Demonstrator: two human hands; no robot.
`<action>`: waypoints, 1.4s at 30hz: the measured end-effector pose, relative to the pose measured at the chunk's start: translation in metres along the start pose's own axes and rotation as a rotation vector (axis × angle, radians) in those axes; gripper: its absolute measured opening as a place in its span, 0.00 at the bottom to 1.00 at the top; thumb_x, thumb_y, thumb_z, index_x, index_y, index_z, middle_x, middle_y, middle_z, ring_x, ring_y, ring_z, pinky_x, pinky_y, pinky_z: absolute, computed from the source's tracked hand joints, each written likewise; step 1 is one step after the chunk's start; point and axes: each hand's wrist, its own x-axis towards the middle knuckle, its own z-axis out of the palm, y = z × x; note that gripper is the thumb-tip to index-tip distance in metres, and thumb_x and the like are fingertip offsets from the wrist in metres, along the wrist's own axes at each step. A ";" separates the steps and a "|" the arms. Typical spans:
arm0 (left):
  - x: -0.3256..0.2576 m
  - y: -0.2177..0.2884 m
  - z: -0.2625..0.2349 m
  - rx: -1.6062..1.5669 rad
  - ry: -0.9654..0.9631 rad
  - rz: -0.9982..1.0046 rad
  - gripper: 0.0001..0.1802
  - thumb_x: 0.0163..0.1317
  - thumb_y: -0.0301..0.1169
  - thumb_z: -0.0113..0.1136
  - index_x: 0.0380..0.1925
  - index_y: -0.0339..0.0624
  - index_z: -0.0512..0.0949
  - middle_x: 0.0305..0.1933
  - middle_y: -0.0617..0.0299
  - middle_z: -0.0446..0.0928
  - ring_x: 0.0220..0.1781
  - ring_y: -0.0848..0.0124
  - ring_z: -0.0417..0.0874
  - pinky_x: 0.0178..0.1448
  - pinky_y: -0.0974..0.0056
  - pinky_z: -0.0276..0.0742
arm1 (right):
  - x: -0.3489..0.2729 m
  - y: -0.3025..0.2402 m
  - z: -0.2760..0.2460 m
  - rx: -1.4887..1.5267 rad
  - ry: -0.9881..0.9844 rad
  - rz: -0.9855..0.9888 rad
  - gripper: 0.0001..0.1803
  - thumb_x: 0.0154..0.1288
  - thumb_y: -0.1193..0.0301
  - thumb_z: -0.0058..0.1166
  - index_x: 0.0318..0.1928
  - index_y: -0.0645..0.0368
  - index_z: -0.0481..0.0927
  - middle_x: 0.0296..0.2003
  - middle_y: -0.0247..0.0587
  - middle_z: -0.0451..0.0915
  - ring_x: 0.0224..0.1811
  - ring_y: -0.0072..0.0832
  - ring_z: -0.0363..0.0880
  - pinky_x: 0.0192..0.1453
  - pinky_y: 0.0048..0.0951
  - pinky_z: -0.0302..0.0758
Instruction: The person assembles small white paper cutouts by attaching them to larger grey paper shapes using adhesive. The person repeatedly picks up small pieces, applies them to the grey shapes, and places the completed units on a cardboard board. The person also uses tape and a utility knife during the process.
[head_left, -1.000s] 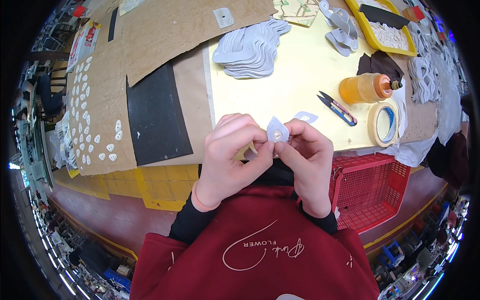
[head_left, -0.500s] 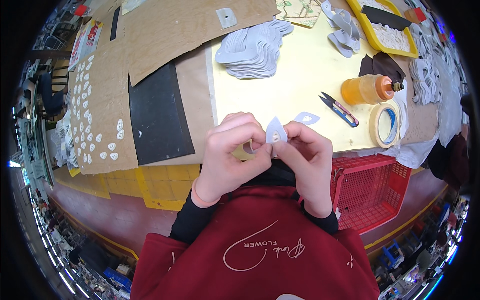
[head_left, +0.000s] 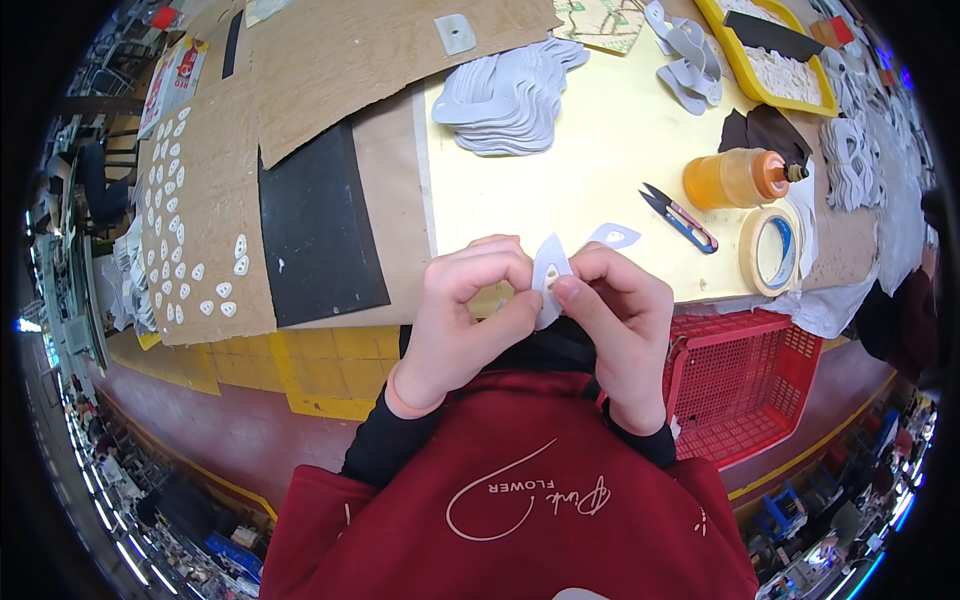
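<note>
A pale grey, pointed strip (head_left: 548, 252) stands between my hands above the table's near edge. A small cream tab with holes (head_left: 553, 272) sits on its face. My left hand (head_left: 460, 312) pinches the strip's left edge between thumb and fingers. My right hand (head_left: 630, 308) grips the right side, its thumb pressed beside the tab. Just beyond the right fingers shows another grey pointed end (head_left: 622, 236) with a similar tab; whether it joins the held strip I cannot tell. Thread snips (head_left: 680, 218) lie farther right on the yellow sheet.
A stack of grey cut pieces (head_left: 510, 105) is ahead. On the right are an orange bottle (head_left: 725, 178), a tape roll (head_left: 750, 250) and a yellow tray (head_left: 735, 62). Several small tabs dot the cardboard (head_left: 215, 180) at left. A red basket (head_left: 740, 385) stands below the table edge.
The held strip has turned a little and its lower part now shows below the fingers. My right thumb has moved up beside the tab; both hands have shifted slightly right.
</note>
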 end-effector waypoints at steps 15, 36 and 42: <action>-0.001 0.013 0.002 -0.106 0.081 -0.134 0.05 0.59 0.18 0.61 0.25 0.35 0.75 0.28 0.63 0.74 0.33 0.74 0.75 0.39 0.67 0.70 | -0.001 0.000 0.004 0.067 0.006 0.037 0.01 0.68 0.80 0.61 0.39 0.65 0.82 0.33 0.31 0.78 0.32 0.17 0.72 0.41 0.21 0.71; 0.002 0.016 0.001 0.497 -0.036 0.192 0.06 0.57 0.22 0.65 0.26 0.39 0.77 0.26 0.59 0.73 0.28 0.58 0.75 0.39 0.58 0.69 | 0.000 0.011 -0.003 -0.067 0.058 -0.011 0.05 0.63 0.86 0.59 0.38 0.67 0.81 0.35 0.30 0.76 0.35 0.12 0.71 0.40 0.17 0.68; 0.009 0.018 -0.007 0.352 -0.132 0.121 0.06 0.62 0.24 0.62 0.27 0.37 0.76 0.26 0.56 0.73 0.30 0.57 0.75 0.40 0.59 0.69 | 0.002 0.004 -0.008 0.128 -0.060 0.164 0.02 0.68 0.83 0.57 0.40 0.65 0.80 0.32 0.26 0.76 0.33 0.10 0.71 0.38 0.16 0.68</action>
